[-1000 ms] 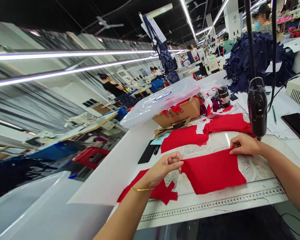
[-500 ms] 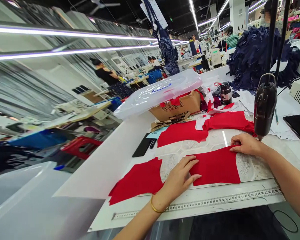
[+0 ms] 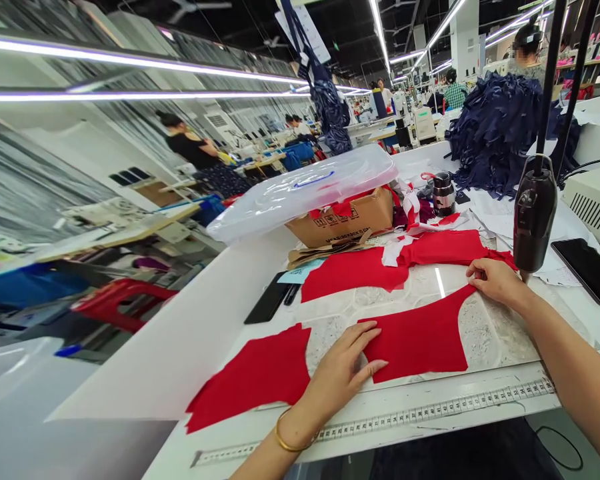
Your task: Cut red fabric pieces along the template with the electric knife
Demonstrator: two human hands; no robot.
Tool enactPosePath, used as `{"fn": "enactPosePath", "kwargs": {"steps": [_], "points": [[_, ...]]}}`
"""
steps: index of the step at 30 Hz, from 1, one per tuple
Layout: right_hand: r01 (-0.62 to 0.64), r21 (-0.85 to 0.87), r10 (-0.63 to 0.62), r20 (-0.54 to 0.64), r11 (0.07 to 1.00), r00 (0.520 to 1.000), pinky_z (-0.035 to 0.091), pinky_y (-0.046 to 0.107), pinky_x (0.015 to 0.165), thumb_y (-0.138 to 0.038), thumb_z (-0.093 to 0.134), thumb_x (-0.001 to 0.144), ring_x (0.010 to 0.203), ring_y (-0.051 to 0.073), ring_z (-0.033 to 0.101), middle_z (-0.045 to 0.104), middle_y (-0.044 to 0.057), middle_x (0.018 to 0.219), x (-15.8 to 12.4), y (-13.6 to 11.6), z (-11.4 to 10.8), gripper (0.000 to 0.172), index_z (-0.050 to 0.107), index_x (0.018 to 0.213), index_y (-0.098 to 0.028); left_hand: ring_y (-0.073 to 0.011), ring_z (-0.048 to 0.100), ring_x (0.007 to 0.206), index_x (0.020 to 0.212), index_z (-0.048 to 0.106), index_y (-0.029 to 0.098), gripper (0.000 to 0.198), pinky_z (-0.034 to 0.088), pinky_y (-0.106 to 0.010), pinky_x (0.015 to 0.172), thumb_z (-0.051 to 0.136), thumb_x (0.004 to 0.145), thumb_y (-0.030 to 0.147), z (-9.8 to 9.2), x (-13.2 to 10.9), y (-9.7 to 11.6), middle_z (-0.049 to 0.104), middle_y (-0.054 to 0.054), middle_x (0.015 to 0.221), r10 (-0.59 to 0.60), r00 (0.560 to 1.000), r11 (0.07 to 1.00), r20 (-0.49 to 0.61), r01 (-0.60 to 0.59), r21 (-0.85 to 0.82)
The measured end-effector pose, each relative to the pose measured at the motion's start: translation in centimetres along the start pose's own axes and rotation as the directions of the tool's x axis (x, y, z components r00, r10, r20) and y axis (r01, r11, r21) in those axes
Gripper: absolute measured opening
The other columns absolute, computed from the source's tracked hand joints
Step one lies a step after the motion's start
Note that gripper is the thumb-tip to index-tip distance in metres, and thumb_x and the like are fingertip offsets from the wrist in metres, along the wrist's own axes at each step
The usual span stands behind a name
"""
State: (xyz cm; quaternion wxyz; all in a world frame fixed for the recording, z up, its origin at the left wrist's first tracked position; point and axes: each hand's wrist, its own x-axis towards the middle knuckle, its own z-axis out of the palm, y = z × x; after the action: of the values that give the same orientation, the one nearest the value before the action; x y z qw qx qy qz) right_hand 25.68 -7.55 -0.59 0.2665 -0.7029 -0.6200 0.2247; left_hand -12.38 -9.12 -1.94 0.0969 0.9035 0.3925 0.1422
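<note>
A red fabric piece (image 3: 417,337) lies on the pale stone-patterned board in front of me. My left hand (image 3: 343,363) rests on its left edge with the fingers spread and flat. At the far right corner, my right hand (image 3: 495,283) pinches the fabric and draws that corner out to a point. Another red fabric piece (image 3: 253,377) lies to the left of my left hand. Behind, a red cut panel (image 3: 355,272) and a folded red piece (image 3: 445,247) lie side by side. A black handheld tool (image 3: 534,220) hangs just beyond my right hand.
A measuring tape (image 3: 420,415) runs along the front edge. Behind stand a cardboard box (image 3: 340,220) under a clear plastic lid (image 3: 305,187), a dark jar (image 3: 443,195) and a navy fabric heap (image 3: 500,133). Phones (image 3: 587,270) lie on the table. People work in the background.
My right hand has moved away from me, pulling the fabric's far right corner outward into a point. My left hand stays on the left edge. The view has shifted slightly.
</note>
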Motion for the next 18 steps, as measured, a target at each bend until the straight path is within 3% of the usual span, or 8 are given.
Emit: {"fn": "enactPosePath", "kwargs": {"steps": [10,18], "points": [[0.024,-0.015,-0.024,-0.050,1.000,0.998,0.045,0.026,0.069,-0.005,0.060,0.074,0.071,0.015,0.060,0.067,0.000,0.080,-0.04,-0.17,0.67,0.019,0.066,0.082,-0.021,-0.0286,0.059,0.128,0.136,0.058,0.026,0.045,0.051,-0.048,0.109,0.054,0.099,0.050,-0.29,0.00,0.11,0.061,-0.010,0.140,0.000,1.000,1.000,0.014,0.000,0.006],[0.082,0.004,-0.081,-0.133,0.997,0.988,0.049,0.030,0.072,-0.013,0.061,0.080,0.072,0.016,0.061,0.067,0.003,0.087,0.23,0.55,0.91,0.014,0.068,0.089,-0.021,-0.0296,0.057,0.130,0.139,0.056,0.026,0.048,0.050,-0.048,0.109,0.058,0.096,0.049,-0.44,0.13,-0.01,0.060,-0.011,0.141,-0.053,0.998,0.998,-0.015,0.052,-0.026]]}}
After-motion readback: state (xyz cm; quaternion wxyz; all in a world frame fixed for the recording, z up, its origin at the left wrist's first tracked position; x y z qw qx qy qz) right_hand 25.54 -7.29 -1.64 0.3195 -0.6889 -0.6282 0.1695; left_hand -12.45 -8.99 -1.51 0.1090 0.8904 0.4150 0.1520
